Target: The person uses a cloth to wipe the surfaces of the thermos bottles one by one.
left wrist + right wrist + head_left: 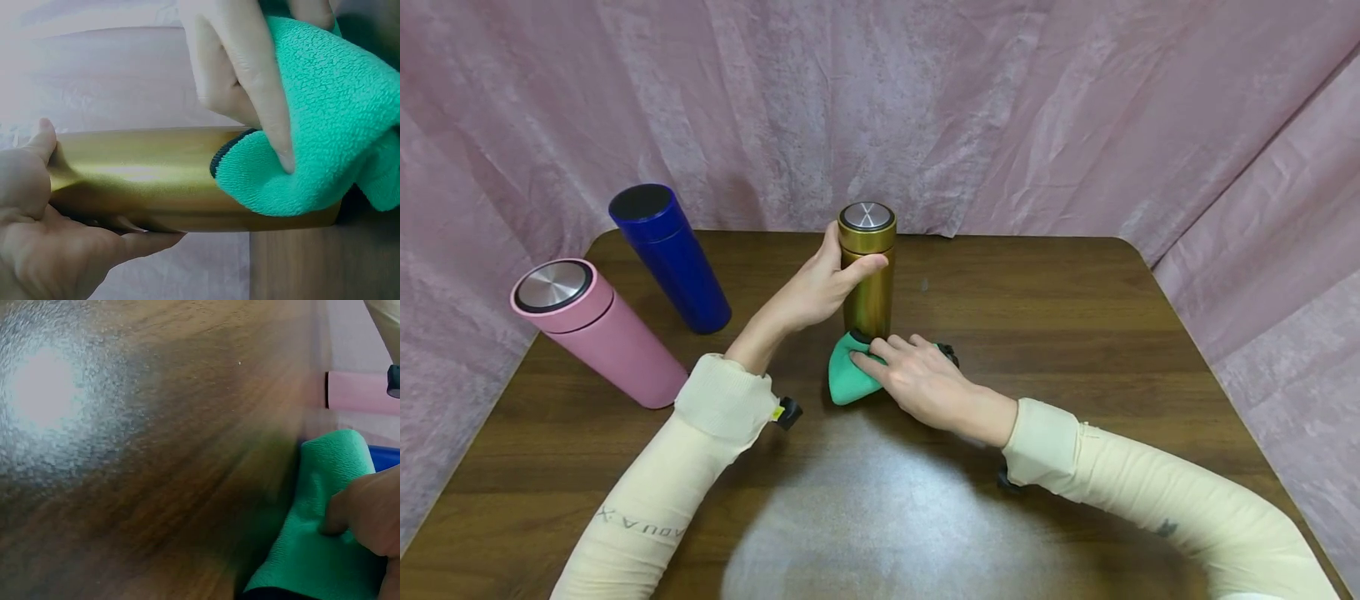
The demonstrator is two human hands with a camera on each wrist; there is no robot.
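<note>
Head view: the left hand grips the upper part of an upright gold bottle inward from the middle of the table's back edge; the right hand holds a green cloth against its lower end, a pink bottle and blue bottle stand toward the left edge, and the table stretches away rightward. Left wrist view: the left hand clasps opposite sides of the bottle. Right wrist view: table surface spreads beside the cloth.

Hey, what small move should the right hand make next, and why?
Probably slide the green cloth up the gold bottle: the right hand holds it against the lower part, leaving the middle uncovered, and the left hand grips near the top.
</note>
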